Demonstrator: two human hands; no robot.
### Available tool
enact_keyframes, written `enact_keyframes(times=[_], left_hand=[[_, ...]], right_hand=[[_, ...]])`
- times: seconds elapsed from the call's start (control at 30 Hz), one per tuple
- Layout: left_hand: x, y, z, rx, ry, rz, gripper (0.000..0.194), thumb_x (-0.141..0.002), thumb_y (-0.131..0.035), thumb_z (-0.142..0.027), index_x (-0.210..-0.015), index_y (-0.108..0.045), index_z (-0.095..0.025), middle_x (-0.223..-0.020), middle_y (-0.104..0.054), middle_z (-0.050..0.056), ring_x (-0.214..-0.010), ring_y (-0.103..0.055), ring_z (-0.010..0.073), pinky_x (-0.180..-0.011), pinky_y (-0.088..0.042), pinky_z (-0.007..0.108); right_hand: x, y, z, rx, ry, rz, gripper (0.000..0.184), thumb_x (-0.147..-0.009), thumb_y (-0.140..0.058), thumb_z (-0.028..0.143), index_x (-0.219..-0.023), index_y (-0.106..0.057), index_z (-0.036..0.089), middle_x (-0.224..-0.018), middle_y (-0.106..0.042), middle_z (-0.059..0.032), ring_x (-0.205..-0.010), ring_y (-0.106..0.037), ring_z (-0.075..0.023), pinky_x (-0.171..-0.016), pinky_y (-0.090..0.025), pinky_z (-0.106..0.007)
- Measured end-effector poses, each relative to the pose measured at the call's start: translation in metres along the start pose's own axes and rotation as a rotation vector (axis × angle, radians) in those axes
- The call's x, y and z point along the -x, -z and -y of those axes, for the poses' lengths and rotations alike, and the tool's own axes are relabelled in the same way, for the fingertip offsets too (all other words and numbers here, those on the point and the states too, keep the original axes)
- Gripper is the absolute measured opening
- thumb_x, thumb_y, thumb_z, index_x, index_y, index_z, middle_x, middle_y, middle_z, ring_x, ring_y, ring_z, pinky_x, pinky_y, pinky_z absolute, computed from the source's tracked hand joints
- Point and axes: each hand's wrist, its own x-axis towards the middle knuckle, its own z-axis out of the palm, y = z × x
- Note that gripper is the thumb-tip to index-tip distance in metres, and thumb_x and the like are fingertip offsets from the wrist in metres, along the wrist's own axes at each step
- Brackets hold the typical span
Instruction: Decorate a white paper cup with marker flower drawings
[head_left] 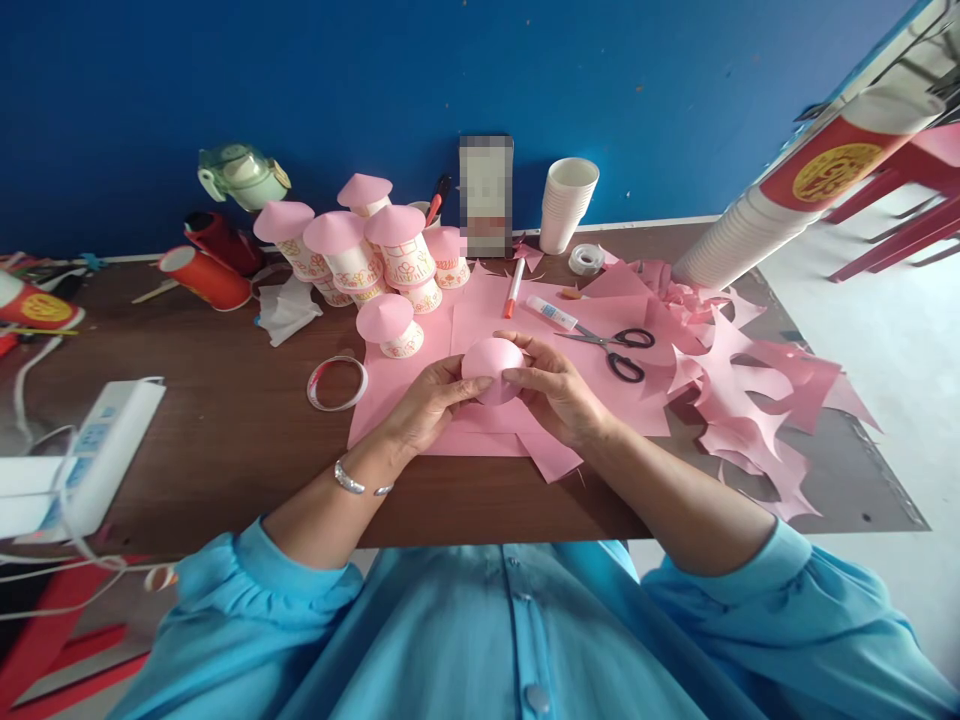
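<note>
Between my two hands is a pink paper cone (491, 360), held above the pink paper sheets (420, 425). My left hand (433, 402) pinches its left side, thumb on the front. On the right side my right hand (553, 388) grips it with the thumb in front and fingers behind. Just beyond my left hand stands a small paper-cup house (401, 340) with a pink cone roof. Behind it several more decorated cup houses (397, 250) are grouped. Black-handled scissors (611, 345), a glue stick (551, 312) and an orange-and-white marker (514, 290) lie beyond my right hand.
Pink paper scraps (750, 390) spread over the right side. Stacked white cups (568, 205) and a phone with a blurred screen (486, 195) stand by the blue wall. A leaning cup stack (739, 235) rises at right. Tape roll (337, 384) and power strip (112, 440) lie left.
</note>
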Motion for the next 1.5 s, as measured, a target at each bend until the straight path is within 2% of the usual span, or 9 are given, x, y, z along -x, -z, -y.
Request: enact_keyframes(times=[0.17,0.4,0.57,0.7,0.77,0.97,1.17,1.3,1.5], left_hand=[[0.002,0.0,-0.002,-0.011,-0.014,0.021,0.038,-0.07,-0.094,-0.037,-0.101,-0.084,-0.018,-0.095,-0.08,0.006,-0.091,-0.068,0.0215,-0.084,-0.05,0.033],[0.002,-0.001,-0.002,-0.022,-0.032,0.039,0.036,-0.072,-0.092,-0.035,-0.103,-0.083,-0.018,-0.098,-0.079,0.006,-0.098,-0.068,0.0223,-0.092,-0.051,0.035],[0.001,0.0,-0.001,-0.039,-0.031,0.016,0.038,-0.069,-0.094,-0.037,-0.1,-0.083,-0.018,-0.096,-0.08,0.006,-0.098,-0.069,0.0224,-0.091,-0.053,0.035],[0.002,-0.001,-0.002,-0.014,-0.024,-0.004,0.039,-0.067,-0.096,-0.036,-0.098,-0.082,-0.017,-0.095,-0.08,0.006,-0.096,-0.069,0.0218,-0.091,-0.053,0.035],[0.003,-0.002,-0.003,0.012,-0.018,-0.018,0.037,-0.067,-0.095,-0.035,-0.097,-0.082,-0.017,-0.094,-0.08,0.006,-0.093,-0.07,0.0208,-0.09,-0.053,0.035],[-0.001,0.001,-0.005,0.082,-0.041,-0.086,0.032,-0.068,-0.095,-0.036,-0.087,-0.079,-0.016,-0.088,-0.078,0.004,-0.083,-0.068,0.017,-0.081,-0.054,0.031],[-0.011,0.009,-0.006,0.044,-0.12,-0.23,0.047,-0.065,-0.096,-0.036,-0.104,-0.076,-0.019,-0.092,-0.076,0.002,-0.077,-0.066,0.0138,-0.071,-0.05,0.027],[-0.011,0.012,-0.003,-0.01,-0.135,-0.244,0.047,-0.069,-0.092,-0.039,-0.108,-0.075,-0.018,-0.09,-0.073,0.001,-0.076,-0.065,0.0134,-0.072,-0.049,0.027],[-0.013,0.015,0.002,-0.028,-0.163,-0.225,0.047,-0.075,-0.086,-0.042,-0.112,-0.072,-0.018,-0.099,-0.078,0.004,-0.084,-0.07,0.0177,-0.079,-0.053,0.032]], right_hand=[[0.0,0.002,0.001,-0.01,-0.02,0.017,0.053,-0.068,-0.092,0.028,-0.118,-0.073,0.027,-0.1,-0.076,0.0007,-0.091,-0.066,-0.019,-0.083,-0.054,-0.032],[0.001,0.001,0.005,-0.051,-0.029,0.017,0.052,-0.069,-0.091,0.027,-0.118,-0.074,0.028,-0.097,-0.075,0.002,-0.089,-0.065,-0.0175,-0.083,-0.055,-0.031],[0.001,0.003,0.007,-0.026,-0.012,0.017,0.051,-0.072,-0.09,0.031,-0.12,-0.073,0.029,-0.095,-0.074,0.0026,-0.087,-0.066,-0.0177,-0.087,-0.057,-0.035],[0.0,0.004,0.007,0.002,0.001,-0.017,0.044,-0.073,-0.088,0.035,-0.114,-0.075,0.027,-0.104,-0.073,0.0001,-0.094,-0.065,-0.0182,-0.082,-0.056,-0.031],[-0.001,0.004,0.007,0.008,0.006,-0.041,0.043,-0.072,-0.089,0.036,-0.112,-0.075,0.026,-0.104,-0.073,-0.0005,-0.09,-0.063,-0.0168,-0.077,-0.054,-0.029],[-0.004,0.009,0.007,0.129,0.053,-0.091,0.049,-0.069,-0.091,0.039,-0.112,-0.072,0.025,-0.083,-0.07,0.0031,-0.076,-0.06,-0.0143,-0.076,-0.052,-0.031],[-0.004,0.011,0.005,0.289,0.086,-0.045,0.054,-0.073,-0.09,0.046,-0.115,-0.067,0.023,-0.069,-0.066,0.0062,-0.068,-0.065,-0.0165,-0.078,-0.055,-0.038],[-0.004,0.011,0.005,0.35,0.115,-0.055,0.05,-0.075,-0.087,0.045,-0.114,-0.065,0.023,-0.069,-0.067,0.0056,-0.069,-0.066,-0.0174,-0.076,-0.056,-0.038],[-0.007,0.014,0.005,0.367,0.128,-0.091,0.048,-0.073,-0.086,0.043,-0.111,-0.065,0.023,-0.071,-0.068,0.0052,-0.069,-0.067,-0.0166,-0.076,-0.058,-0.038]])
